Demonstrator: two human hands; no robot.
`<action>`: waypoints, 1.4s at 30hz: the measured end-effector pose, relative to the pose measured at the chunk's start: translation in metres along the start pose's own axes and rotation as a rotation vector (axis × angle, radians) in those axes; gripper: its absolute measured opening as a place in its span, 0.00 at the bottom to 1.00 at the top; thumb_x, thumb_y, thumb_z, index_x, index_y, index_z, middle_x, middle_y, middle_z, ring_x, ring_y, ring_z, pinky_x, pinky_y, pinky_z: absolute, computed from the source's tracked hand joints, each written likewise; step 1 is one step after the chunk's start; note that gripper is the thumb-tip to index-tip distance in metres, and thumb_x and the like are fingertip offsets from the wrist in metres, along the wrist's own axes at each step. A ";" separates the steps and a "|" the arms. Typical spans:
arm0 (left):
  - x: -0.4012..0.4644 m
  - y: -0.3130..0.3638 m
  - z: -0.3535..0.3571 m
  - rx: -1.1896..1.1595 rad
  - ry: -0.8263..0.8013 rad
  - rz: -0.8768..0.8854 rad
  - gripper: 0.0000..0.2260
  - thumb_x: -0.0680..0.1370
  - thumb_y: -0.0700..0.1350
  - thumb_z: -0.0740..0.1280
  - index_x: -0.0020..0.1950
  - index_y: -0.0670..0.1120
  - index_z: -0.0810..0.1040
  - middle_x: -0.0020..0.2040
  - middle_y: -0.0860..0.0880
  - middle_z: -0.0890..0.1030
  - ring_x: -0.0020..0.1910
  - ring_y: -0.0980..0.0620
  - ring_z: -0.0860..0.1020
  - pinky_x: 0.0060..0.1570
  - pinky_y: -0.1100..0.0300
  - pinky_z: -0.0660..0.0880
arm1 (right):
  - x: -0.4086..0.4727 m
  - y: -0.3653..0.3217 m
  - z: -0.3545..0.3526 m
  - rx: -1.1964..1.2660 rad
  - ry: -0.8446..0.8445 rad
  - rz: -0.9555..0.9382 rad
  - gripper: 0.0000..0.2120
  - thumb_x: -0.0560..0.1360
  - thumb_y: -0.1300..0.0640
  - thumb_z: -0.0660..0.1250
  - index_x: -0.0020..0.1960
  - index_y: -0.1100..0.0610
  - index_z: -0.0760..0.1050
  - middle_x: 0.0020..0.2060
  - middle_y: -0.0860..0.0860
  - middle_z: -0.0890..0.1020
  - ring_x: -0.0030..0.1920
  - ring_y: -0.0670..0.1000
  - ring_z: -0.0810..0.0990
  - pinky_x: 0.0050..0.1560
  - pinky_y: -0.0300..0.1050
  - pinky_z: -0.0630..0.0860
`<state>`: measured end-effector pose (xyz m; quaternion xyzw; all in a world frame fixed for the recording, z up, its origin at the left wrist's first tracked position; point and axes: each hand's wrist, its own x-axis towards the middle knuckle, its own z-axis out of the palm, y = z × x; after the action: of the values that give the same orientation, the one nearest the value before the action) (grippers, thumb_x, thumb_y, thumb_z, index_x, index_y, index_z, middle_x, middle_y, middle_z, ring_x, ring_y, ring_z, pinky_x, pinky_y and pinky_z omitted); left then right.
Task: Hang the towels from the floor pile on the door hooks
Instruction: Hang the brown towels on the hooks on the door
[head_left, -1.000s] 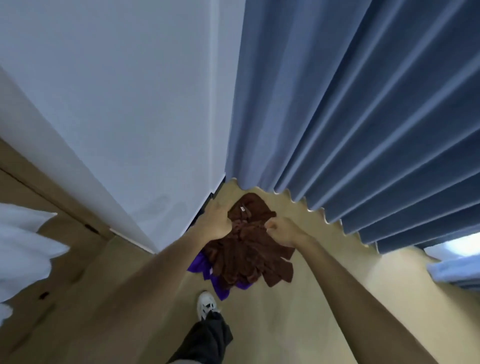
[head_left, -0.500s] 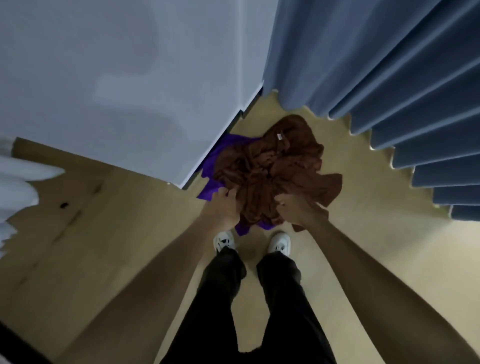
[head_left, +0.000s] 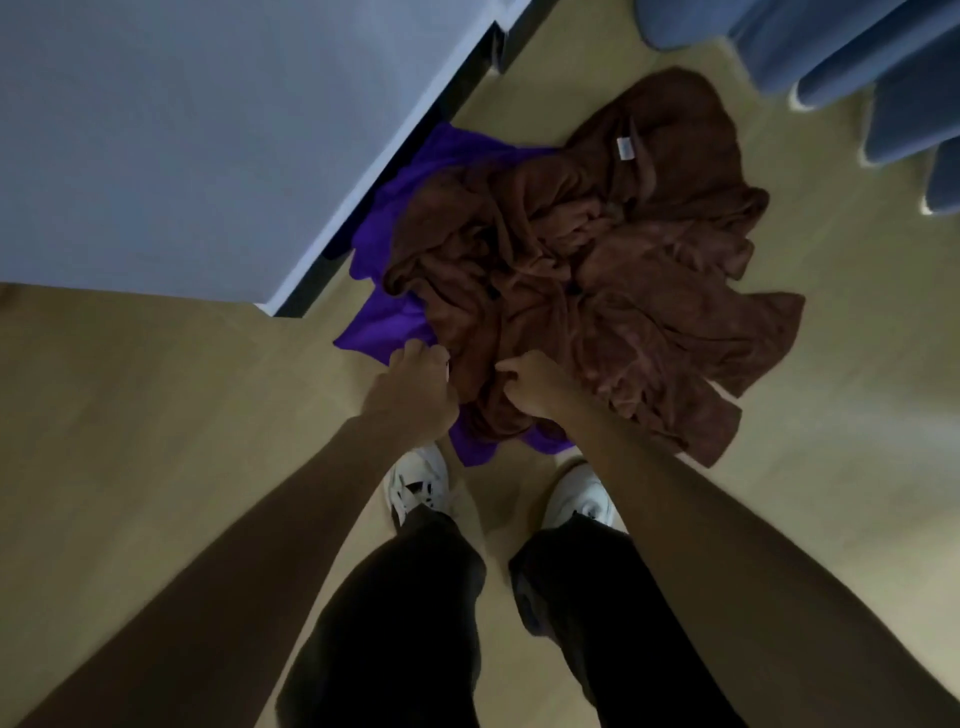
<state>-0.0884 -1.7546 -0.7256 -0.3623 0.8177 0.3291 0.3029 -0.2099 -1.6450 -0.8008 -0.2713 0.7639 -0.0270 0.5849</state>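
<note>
Gripping the near edge of the brown towel (head_left: 587, 270), both hands are clenched into the cloth at the middle of the frame: the left hand (head_left: 410, 389) sits where brown meets the purple towel (head_left: 387, 317), and the right hand (head_left: 535, 384) pinches a fold just beside it. The brown towel lies crumpled across the purple one on the tan floor (head_left: 156, 415), a small white tag (head_left: 625, 147) facing up near its far end. Purple cloth shows only along the left side and at the near edge of the pile. To the upper left, the pale door (head_left: 208, 130) ends in a corner close to the pile, its dark bottom edge running just beside the purple towel. Blue curtains (head_left: 857, 67) hang in the upper right, clear of the pile. Open floor spreads to the left and right of the towels. Two white shoes (head_left: 421, 483) stand just short of the pile, with black trousers (head_left: 405, 623) below. Compared with half a second earlier, the camera has dipped lower, so the pile fills more of the frame and less door and curtain shows, while the hands keep their hold on the same edge.
</note>
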 end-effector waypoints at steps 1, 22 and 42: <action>0.008 -0.007 0.010 0.000 0.001 0.003 0.16 0.77 0.40 0.60 0.65 0.40 0.69 0.61 0.41 0.69 0.60 0.42 0.69 0.57 0.51 0.70 | 0.017 0.000 0.004 -0.007 0.013 0.002 0.21 0.79 0.57 0.55 0.72 0.54 0.66 0.72 0.57 0.65 0.70 0.61 0.66 0.70 0.53 0.66; -0.198 0.089 -0.141 0.009 -0.025 0.116 0.22 0.80 0.44 0.56 0.74 0.44 0.58 0.71 0.43 0.64 0.69 0.46 0.64 0.66 0.56 0.64 | -0.292 -0.105 -0.111 0.259 0.364 -0.258 0.08 0.75 0.65 0.65 0.46 0.64 0.84 0.43 0.60 0.85 0.44 0.55 0.82 0.40 0.22 0.67; -0.524 0.232 -0.483 -0.080 0.590 0.415 0.15 0.72 0.38 0.68 0.37 0.56 0.65 0.36 0.60 0.73 0.36 0.60 0.73 0.35 0.74 0.67 | -0.581 -0.260 -0.306 0.241 0.389 -0.671 0.36 0.72 0.66 0.66 0.74 0.45 0.59 0.66 0.40 0.65 0.67 0.43 0.64 0.64 0.41 0.69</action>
<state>-0.1054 -1.7934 0.0224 -0.2794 0.9127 0.2964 -0.0339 -0.2907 -1.6917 -0.1010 -0.4249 0.7208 -0.3563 0.4159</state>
